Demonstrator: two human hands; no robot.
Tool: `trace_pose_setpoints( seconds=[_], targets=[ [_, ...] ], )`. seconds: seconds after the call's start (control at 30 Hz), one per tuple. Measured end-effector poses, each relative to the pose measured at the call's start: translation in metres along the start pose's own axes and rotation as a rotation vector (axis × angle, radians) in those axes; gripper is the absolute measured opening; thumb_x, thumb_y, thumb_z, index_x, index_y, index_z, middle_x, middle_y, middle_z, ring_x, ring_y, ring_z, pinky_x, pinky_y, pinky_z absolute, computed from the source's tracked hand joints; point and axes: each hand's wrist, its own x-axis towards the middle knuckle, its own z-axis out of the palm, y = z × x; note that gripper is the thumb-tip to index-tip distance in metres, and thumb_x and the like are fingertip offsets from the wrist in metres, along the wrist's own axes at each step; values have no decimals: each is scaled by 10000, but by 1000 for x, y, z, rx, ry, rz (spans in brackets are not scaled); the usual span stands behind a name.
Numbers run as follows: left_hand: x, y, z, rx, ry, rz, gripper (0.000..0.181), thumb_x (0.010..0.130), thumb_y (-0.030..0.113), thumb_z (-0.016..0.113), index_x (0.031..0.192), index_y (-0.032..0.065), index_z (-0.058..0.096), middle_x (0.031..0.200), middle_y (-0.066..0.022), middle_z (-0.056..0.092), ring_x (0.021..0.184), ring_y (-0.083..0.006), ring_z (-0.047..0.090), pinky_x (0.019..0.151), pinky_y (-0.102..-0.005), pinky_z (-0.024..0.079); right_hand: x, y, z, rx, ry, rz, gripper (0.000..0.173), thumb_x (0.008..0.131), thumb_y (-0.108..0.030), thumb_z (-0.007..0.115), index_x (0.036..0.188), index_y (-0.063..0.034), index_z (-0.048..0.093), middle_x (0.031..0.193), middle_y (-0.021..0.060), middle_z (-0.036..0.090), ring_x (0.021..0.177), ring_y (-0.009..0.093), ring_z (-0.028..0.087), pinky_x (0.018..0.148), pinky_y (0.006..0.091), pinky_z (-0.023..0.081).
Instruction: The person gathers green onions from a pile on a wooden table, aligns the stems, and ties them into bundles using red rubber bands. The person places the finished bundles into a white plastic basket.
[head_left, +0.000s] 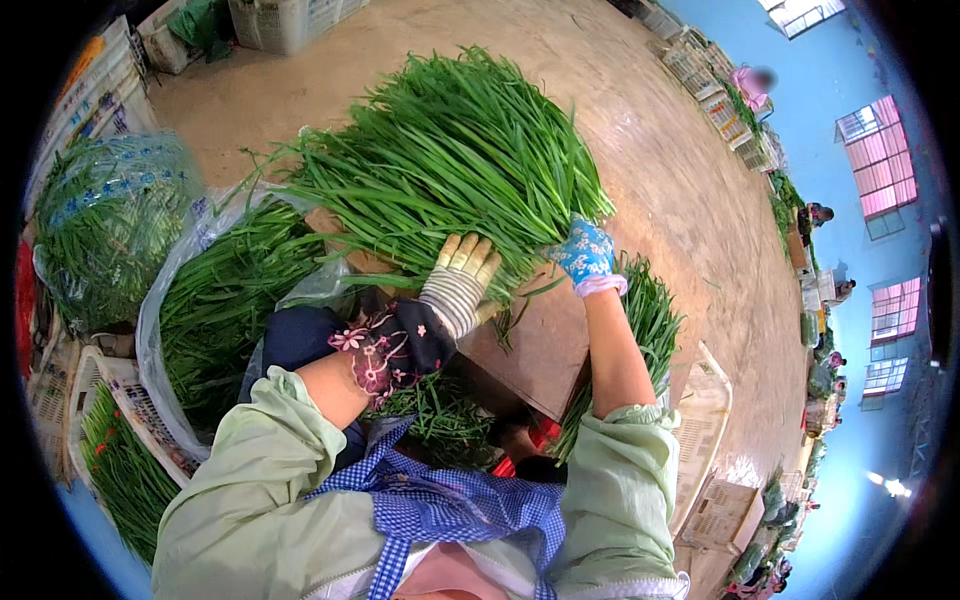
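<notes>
A large pile of garlic chives (457, 157) lies fanned out before me on a brown board (536, 341), its stem ends to the right. My left hand (463, 281), in a striped glove with yellowish fingertips, lies flat on the near edge of the leaves, fingers slightly spread. At the stem ends my right hand (583, 251), in a blue floral glove, is curled around some stalks. The leaves hide part of its fingers. Some loose cut greens (439, 416) are below the board, near my lap.
On the left are an open plastic bag of greens (225, 315), a wrapped bundle (112, 225) and a crate of chives (124, 465). More chives (649, 315) stand beside my right forearm, near a pale crate (705, 420). Other people sit among crates along the blue wall (832, 247).
</notes>
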Motion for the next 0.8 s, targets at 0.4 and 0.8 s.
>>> trace_pose_setpoints(
  seconds=[0.4,0.8],
  targets=[
    [-8,23,-27,-293,211,23,590,722,397,644,1177,42,521,1201,-192,491,1155,-355,434,1038,-463,272,-30,-25,-65,-16,546,-131,559,600,-185,752,1103,-43,552,939,151,648,891,320,601,752,382,474],
    [-30,31,-17,-2515,45,-633,388,837,275,608,1103,-1,546,986,-146,625,880,-260,618,811,-380,505,-177,-93,-11,532,308,-290,380,733,-116,662,1093,-29,577,985,159,626,856,283,616,774,371,472]
  ],
)
